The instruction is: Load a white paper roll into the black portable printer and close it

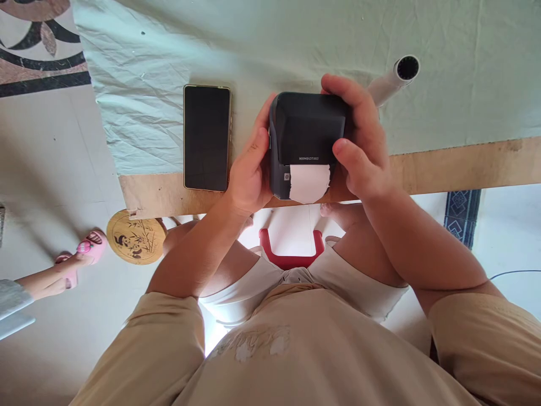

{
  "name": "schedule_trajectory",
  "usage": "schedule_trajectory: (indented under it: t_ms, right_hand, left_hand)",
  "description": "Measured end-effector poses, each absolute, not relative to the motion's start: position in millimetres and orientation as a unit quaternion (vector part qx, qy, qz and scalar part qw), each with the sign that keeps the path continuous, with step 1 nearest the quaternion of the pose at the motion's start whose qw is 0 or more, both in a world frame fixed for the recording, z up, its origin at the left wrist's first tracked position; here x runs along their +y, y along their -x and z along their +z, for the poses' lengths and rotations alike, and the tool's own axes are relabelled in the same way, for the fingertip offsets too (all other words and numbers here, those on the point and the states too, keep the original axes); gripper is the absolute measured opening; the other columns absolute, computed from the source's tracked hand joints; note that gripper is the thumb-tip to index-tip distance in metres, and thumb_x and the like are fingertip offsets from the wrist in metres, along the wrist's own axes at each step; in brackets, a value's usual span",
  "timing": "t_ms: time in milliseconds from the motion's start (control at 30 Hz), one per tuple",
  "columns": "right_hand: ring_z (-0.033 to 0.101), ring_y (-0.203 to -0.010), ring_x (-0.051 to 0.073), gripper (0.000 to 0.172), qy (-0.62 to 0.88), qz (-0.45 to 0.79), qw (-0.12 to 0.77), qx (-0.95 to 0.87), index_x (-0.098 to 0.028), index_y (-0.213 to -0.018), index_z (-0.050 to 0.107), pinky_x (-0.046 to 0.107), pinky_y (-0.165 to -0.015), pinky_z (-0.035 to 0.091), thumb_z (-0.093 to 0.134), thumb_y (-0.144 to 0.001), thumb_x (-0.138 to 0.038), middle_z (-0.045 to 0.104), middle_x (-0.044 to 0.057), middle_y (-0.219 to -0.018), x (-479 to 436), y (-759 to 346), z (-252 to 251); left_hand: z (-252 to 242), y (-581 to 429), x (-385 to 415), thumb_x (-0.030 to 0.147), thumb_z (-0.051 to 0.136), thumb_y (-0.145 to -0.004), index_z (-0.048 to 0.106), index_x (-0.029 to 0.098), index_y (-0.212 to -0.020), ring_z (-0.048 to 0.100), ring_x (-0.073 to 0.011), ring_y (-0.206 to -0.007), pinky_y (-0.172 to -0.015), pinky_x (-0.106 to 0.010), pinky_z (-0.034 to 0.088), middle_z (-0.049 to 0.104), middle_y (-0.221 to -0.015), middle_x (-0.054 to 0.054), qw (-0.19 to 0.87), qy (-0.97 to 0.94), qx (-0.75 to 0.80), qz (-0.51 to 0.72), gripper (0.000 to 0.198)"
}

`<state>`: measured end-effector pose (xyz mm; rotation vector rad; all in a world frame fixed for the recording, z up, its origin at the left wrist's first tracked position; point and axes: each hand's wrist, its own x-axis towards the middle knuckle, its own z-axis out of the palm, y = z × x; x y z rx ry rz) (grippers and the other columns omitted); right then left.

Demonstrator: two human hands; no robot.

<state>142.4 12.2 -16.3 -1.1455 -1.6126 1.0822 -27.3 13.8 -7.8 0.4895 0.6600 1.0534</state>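
Between my two hands is a small black label printer (310,127) marked NIIMBOT, held above the table's near edge. A strip of white label paper (310,181) with a torn lower end sticks out of its front slot. My left hand (251,169) grips the printer's left side, thumb along the edge. Around the right side, my right hand (366,146) is wrapped with its thumb near the front corner and fingers at the back. Just left of my left hand lies a smartphone (207,138) with a dark screen.
A pale green cloth (456,73) covers the table, leaving a wooden edge (456,164) bare. Behind my right hand lies a white cylindrical object (389,82) with a dark end. At left are a round panda-pattern stool (136,237) and another person's feet in pink slippers (92,246).
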Motion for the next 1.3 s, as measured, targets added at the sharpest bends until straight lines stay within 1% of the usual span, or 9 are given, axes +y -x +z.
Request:
schedule_trajectory:
  t_ms: [200,367,567,700,833,933,1067,1167,1300]
  right_hand:
    - [0.052,-0.116,0.025,0.065,0.46,0.451,0.42,-0.639,-0.038,-0.137,0.035,0.041,-0.1,0.049,0.044,-0.078,-0.064,0.049,0.001,-0.132,14,-143,-18]
    - [0.054,-0.115,0.025,0.073,0.427,0.461,0.411,-0.66,-0.037,-0.139,0.03,0.042,-0.098,0.051,0.05,-0.074,-0.065,0.048,0.002,-0.134,16,-145,-20]
    - [0.03,-0.141,0.027,0.078,0.437,0.42,0.382,-0.698,-0.038,-0.141,0.025,0.044,-0.108,0.045,0.056,-0.075,-0.064,0.029,-0.002,-0.152,16,-149,-15]
    - [0.028,-0.143,0.026,0.078,0.412,0.409,0.377,-0.721,-0.039,-0.141,0.025,0.042,-0.106,0.046,0.063,-0.075,-0.055,0.03,0.0,-0.152,15,-154,-12]
    - [0.044,-0.129,0.027,0.075,0.467,0.353,0.422,-0.692,-0.039,-0.136,0.034,0.041,-0.095,0.051,0.066,-0.071,-0.059,0.043,0.002,-0.139,13,-154,-8]
    - [0.058,-0.092,0.02,0.058,0.505,0.266,0.487,-0.661,-0.038,-0.123,0.048,0.036,-0.073,0.053,0.064,-0.071,-0.061,0.049,0.001,-0.118,12,-148,-1]
    - [0.04,-0.056,0.006,0.021,0.514,0.226,0.553,-0.616,-0.036,-0.101,0.056,0.029,-0.048,0.038,0.061,-0.081,-0.044,0.047,-0.002,-0.106,10,-136,8]
    - [0.041,-0.054,0.006,0.017,0.526,0.208,0.58,-0.585,-0.029,-0.085,0.051,0.028,-0.046,0.042,0.062,-0.082,-0.042,0.041,-0.001,-0.09,8,-129,14]
    - [0.062,-0.077,0.014,0.02,0.533,0.227,0.587,-0.565,-0.026,-0.076,0.042,0.027,-0.048,0.048,0.057,-0.086,-0.036,0.042,0.0,-0.084,6,-126,24]
  left_hand:
    - [-9,28,14,0.034,0.035,-0.094,0.058,0.035,-0.114,0.046,-0.0173,-0.133,-0.111,-0.033,0.041,0.067,-0.113,0.006,0.774,-0.254,0.318,0.485,0.03]
    - [-10,29,15,0.033,0.037,-0.094,0.052,0.031,-0.127,0.046,-0.0189,-0.134,-0.112,-0.036,0.04,0.067,-0.107,0.002,0.773,-0.24,0.341,0.479,0.036]
    - [-10,29,16,0.033,0.038,-0.094,0.051,0.032,-0.126,0.045,-0.0202,-0.133,-0.117,-0.041,0.035,0.069,-0.104,0.005,0.776,-0.242,0.344,0.47,0.035]
    - [-10,29,17,0.04,0.043,-0.091,0.057,0.034,-0.115,0.039,-0.0195,-0.139,-0.119,-0.036,0.033,0.069,-0.114,0.008,0.789,-0.215,0.334,0.468,0.029]
    - [-7,28,15,0.039,0.039,-0.093,0.059,0.03,-0.11,0.049,-0.0222,-0.131,-0.111,-0.039,0.043,0.068,-0.116,0.004,0.803,-0.223,0.28,0.476,0.028]
    - [-7,30,14,0.033,0.048,-0.09,0.057,0.032,-0.115,0.05,-0.0213,-0.13,-0.107,-0.036,0.045,0.062,-0.127,0.006,0.794,-0.257,0.3,0.462,0.027]
    - [-10,33,14,0.031,0.059,-0.083,0.054,0.035,-0.121,0.053,-0.0221,-0.126,-0.102,-0.033,0.048,0.061,-0.127,0.007,0.804,-0.284,0.297,0.429,0.039]
    - [-12,33,14,0.03,0.057,-0.084,0.049,0.03,-0.129,0.056,-0.021,-0.124,-0.102,-0.034,0.048,0.061,-0.126,0.003,0.797,-0.278,0.305,0.441,0.045]
    - [-11,33,11,0.032,0.056,-0.084,0.048,0.032,-0.129,0.057,-0.0204,-0.123,-0.1,-0.034,0.05,0.062,-0.126,0.003,0.794,-0.281,0.306,0.443,0.045]
